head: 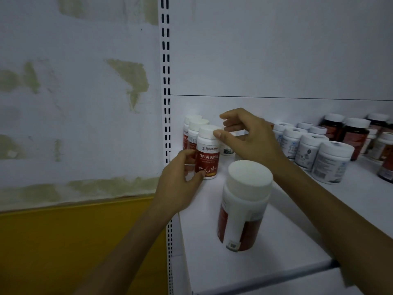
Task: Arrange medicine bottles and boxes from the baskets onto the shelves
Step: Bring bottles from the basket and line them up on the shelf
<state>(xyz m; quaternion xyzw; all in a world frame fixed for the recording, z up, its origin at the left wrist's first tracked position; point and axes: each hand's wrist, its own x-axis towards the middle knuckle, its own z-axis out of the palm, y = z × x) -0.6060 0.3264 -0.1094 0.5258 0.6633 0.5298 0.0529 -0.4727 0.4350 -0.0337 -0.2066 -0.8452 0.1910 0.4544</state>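
We hold the front red-label bottle (208, 153) at the left end of the shelf (287, 228) (two like it stand behind): our left hand (180, 184) grips its base, our right hand (244, 137) pinches its white cap. A bigger bottle (242, 206) stands nearer, untouched.

Red-label bottle (207, 153), white cap, upright at shelf (287, 237) left end.
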